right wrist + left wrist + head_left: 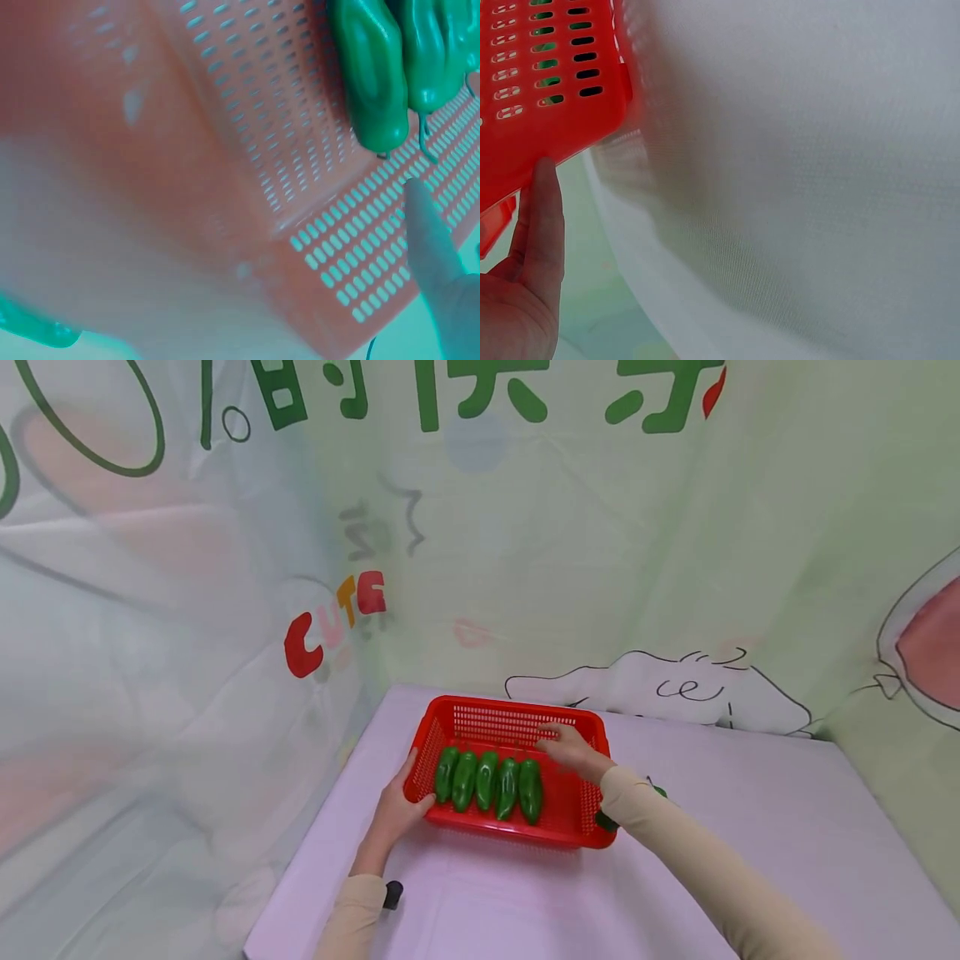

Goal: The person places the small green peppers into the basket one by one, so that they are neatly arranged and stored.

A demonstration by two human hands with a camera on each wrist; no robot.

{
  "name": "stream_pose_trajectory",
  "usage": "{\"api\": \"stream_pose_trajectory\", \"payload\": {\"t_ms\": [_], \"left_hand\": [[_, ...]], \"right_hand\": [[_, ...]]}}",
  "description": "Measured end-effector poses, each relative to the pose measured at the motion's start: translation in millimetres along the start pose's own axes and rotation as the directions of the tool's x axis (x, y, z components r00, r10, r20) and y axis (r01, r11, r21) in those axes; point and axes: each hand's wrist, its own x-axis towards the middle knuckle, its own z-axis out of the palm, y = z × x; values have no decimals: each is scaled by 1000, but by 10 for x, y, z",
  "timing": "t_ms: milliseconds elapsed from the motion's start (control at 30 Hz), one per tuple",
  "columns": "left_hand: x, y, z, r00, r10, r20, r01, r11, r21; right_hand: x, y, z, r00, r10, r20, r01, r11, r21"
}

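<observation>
A red perforated plastic basket holds several green peppers, lying side by side in its left half. At the basket's left front corner my left hand grips the rim. Its thumb lies over the edge, and its fingers lie along the outer wall in the left wrist view. My right hand is above the right half of the basket, holding nothing, with its fingers apart from the peppers. Another green pepper lies outside the basket on the right, mostly hidden behind the right forearm.
The basket stands on a table with a pale cloth. Printed curtains hang behind and on both sides, close to the table's left and back edges. A second pepper-green shape shows low in the right wrist view.
</observation>
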Motion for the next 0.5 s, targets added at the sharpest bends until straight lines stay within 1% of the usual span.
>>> {"api": "stream_pose_trajectory", "payload": {"t_ms": [100, 233, 333, 500], "left_hand": [[-7, 18, -7, 1000, -7, 2, 7, 1000, -4], [-13, 24, -4, 1000, -15, 0, 15, 1000, -1], [-16, 21, 4, 1000, -8, 0, 8, 1000, 7], [-20, 8, 16, 1000, -13, -2, 13, 1000, 19]], "right_hand": [[-48, -2, -74, 1000, -23, -10, 23, 1000, 15], [-134, 16, -194, 997, -73, -9, 73, 997, 25], [-213, 49, -292, 994, -106, -4, 106, 994, 17], [-333, 146, -456, 993, -117, -18, 117, 993, -11]]}}
